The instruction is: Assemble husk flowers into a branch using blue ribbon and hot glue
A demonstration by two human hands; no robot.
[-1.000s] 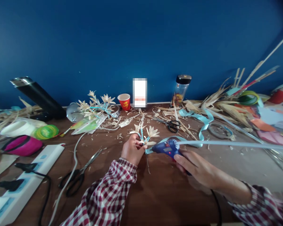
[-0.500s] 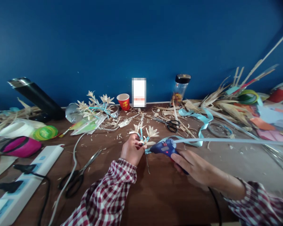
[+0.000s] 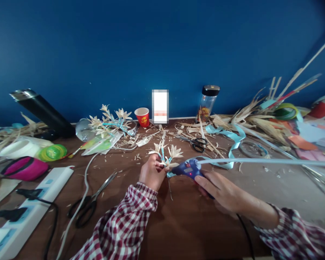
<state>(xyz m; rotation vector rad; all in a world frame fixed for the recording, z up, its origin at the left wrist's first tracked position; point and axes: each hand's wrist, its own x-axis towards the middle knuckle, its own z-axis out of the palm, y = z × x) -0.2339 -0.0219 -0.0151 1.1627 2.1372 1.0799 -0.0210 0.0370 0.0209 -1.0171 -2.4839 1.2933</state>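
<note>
Pinched in my left hand (image 3: 153, 171) is a small spray of cream corn-husk flowers (image 3: 174, 151) with light-blue wrapped stems. A thin bare stem end hangs below my fingers. My right hand (image 3: 219, 189) is wrapped round the handle of a blue glue gun (image 3: 188, 169), whose red light is lit. The gun's nozzle is at the base of the flowers, by a bit of light-blue ribbon; whether it touches cannot be made out. A long clear glue stick (image 3: 249, 161) sticks out of the back of the gun toward the right.
Black-handled scissors (image 3: 90, 204) lie left of my left arm, beside a white power strip (image 3: 35, 213). Behind stand a finished flower bunch (image 3: 116, 121), a red paper cup (image 3: 142, 117) and a glass bottle (image 3: 208, 103). Blue ribbon (image 3: 237, 144), more scissors (image 3: 197, 143) and husk scraps lie farther back.
The glue gun and my right hand have shifted very slightly left, bringing the nozzle nearer the flower base. My left hand holds the flowers almost still.
</note>
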